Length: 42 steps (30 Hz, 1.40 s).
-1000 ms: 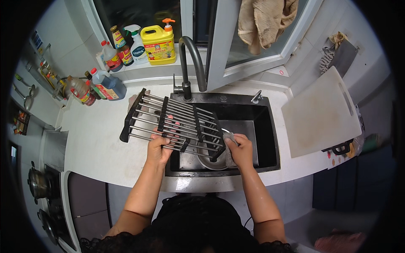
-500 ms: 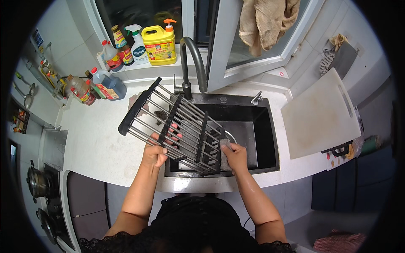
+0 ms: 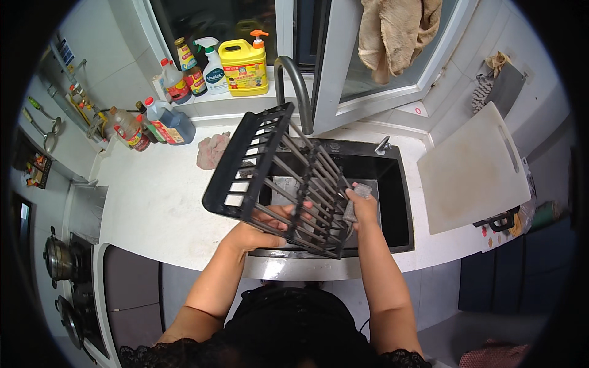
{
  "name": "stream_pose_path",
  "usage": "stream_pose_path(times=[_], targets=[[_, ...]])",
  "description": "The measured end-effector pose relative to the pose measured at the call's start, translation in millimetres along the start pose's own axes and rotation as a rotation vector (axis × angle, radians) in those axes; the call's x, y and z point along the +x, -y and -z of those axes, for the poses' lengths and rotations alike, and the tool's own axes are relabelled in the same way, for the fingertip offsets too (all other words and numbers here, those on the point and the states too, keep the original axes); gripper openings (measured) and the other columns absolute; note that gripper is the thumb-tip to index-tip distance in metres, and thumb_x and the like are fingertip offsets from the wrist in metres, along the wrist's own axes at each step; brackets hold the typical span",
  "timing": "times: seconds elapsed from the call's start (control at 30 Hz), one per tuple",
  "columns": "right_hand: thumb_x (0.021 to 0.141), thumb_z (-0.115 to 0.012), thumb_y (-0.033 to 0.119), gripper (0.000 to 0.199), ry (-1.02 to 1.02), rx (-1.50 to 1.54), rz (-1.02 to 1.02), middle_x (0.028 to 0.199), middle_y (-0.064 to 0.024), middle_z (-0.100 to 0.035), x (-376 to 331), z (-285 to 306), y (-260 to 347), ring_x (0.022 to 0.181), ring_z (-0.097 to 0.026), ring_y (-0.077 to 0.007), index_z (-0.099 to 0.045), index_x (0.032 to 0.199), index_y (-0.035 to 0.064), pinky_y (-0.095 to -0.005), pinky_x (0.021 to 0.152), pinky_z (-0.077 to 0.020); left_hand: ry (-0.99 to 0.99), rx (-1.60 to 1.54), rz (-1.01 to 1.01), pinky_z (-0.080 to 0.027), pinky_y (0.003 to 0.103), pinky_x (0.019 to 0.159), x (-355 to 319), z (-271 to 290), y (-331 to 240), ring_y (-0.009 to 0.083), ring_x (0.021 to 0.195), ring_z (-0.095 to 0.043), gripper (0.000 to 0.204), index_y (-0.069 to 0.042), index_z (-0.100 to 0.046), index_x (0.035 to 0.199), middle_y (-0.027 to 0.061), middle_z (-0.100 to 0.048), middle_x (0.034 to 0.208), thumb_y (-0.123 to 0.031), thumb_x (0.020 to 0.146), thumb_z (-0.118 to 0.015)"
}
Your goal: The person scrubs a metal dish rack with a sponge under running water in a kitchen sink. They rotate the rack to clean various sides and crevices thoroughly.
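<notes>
A drying rack (image 3: 222, 175) with black slotted end pieces and metal rods is held tilted over the near left part of the black sink (image 3: 402, 202). Its wide end piece rises toward the upper left. My left hand (image 3: 253, 235) is closed round the rods at the near side, some fingers hidden behind them. My right hand (image 3: 366, 211) grips a grey scrubbing cloth (image 3: 350, 213) against the rack's right end. The rods and the rack partly cover the sink basin.
A curved faucet (image 3: 301, 92) stands close behind the rack. On the counter lies a pinkish rag (image 3: 212, 152), with sauce bottles (image 3: 169, 126) at the back left. A yellow pump jug (image 3: 244, 72) stands on the sill. At right leans a white cutting board (image 3: 469, 175).
The rack has been turned so its slotted end piece faces up. Both hands have shifted to the right; my left is lower, my right slightly higher, still with the cloth.
</notes>
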State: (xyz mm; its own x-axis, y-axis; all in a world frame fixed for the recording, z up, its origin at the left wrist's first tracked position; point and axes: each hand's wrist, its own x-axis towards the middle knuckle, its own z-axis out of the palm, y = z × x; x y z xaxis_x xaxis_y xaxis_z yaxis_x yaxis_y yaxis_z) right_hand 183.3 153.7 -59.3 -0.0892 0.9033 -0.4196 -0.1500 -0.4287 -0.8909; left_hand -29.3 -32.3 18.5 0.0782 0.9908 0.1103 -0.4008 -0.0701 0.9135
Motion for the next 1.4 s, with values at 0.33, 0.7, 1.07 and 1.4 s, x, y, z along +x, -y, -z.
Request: stream_pose_path(times=[0.33, 0.7, 1.07, 1.4], targets=[[0.076, -0.067, -0.002, 0.041, -0.076, 0.010, 0.335, 0.091, -0.0024, -0.062, 11, 24, 7, 0.075, -0.057, -0.0100, -0.062, 0.117, 0.0006, -0.0228, 0.071, -0.0454, 0.005, -0.710, -0.115, -0.032, 0.055, 0.105, -8, 31, -13, 0.0427, 0.129, -0.037, 0.106, -0.003, -0.035, 0.139, 0.0251, -0.044, 0.135, -0.075, 0.066, -0.059], [0.079, -0.064, 0.001, 0.042, -0.121, -0.105, 0.672, 0.090, -0.0011, -0.062, -1, 36, 57, 0.074, -0.053, -0.0062, -0.060, 0.121, -0.0003, -0.0211, 0.071, -0.0447, -0.722, 0.126, 0.263, -0.040, 0.054, 0.091, -12, 39, -21, 0.0277, 0.119, -0.048, 0.082, -0.015, -0.042, 0.134, 0.0121, -0.048, 0.130, -0.067, 0.074, -0.063], [0.079, -0.065, 0.002, 0.041, -0.009, -0.250, 0.781, 0.078, 0.0036, -0.058, -6, 30, 71, 0.065, -0.048, -0.0038, -0.061, 0.120, 0.0010, -0.0193, 0.063, -0.0425, -0.609, 0.438, 0.143, -0.040, 0.034, 0.097, 1, 32, -8, 0.0262, 0.112, -0.052, 0.108, -0.003, -0.014, 0.148, 0.0178, -0.048, 0.129, -0.003, 0.057, -0.072], [0.085, -0.065, 0.009, 0.044, -0.124, -0.309, 0.826, 0.099, -0.0046, -0.056, 17, 59, 71, 0.088, -0.050, -0.0117, -0.057, 0.128, 0.0068, -0.0257, 0.081, -0.0421, -0.741, 0.277, -0.102, -0.046, 0.029, 0.086, -5, 39, -15, 0.0195, 0.101, -0.055, 0.093, -0.002, -0.027, 0.143, 0.0116, -0.051, 0.119, 0.002, 0.057, -0.062]])
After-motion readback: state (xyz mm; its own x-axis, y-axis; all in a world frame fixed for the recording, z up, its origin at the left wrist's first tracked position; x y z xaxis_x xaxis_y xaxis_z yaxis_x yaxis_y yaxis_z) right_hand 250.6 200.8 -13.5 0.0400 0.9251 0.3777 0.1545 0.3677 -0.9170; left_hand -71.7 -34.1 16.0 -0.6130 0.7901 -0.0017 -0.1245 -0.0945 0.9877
